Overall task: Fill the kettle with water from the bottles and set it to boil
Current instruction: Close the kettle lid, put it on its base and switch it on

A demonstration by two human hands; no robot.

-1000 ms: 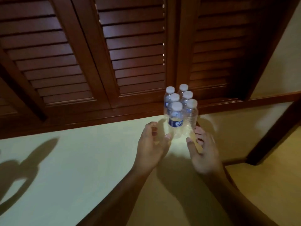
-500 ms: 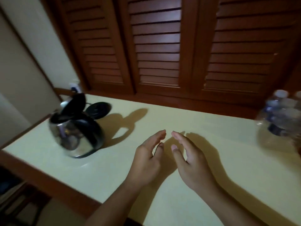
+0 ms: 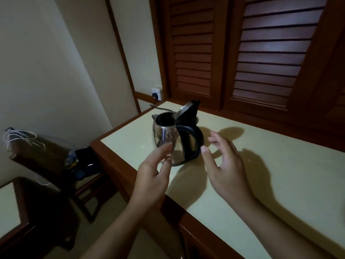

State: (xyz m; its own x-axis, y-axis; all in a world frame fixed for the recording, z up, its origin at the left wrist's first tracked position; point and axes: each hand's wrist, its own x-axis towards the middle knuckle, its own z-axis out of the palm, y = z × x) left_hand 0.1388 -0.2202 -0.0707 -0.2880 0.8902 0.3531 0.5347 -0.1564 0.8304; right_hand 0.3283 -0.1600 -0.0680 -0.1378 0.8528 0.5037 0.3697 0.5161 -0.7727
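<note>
Left hand point(image 3: 155, 174) and right hand point(image 3: 225, 165) have neared the shiny, open-lidded kettle point(image 3: 164, 135).

A steel kettle point(image 3: 164, 135) stands upright near the left end of a pale table point(image 3: 270, 165) edged in dark wood. Its lid point(image 3: 186, 111) is tipped up and open, and its black handle point(image 3: 194, 141) faces right. The left grip point(image 3: 153, 176), a bare hand with relaxed fingers, reaches in front of the kettle's lower body; whether it touches the steel cannot be told. The right grip point(image 3: 227, 165), also bare, hovers with fingers spread just right of the handle, holding nothing. Behind the table are brown slatted shutters point(image 3: 261, 53). A plug sits in a wall socket point(image 3: 156, 91), and a dark cord point(image 3: 162, 108) lies on the table behind the kettle
</note>
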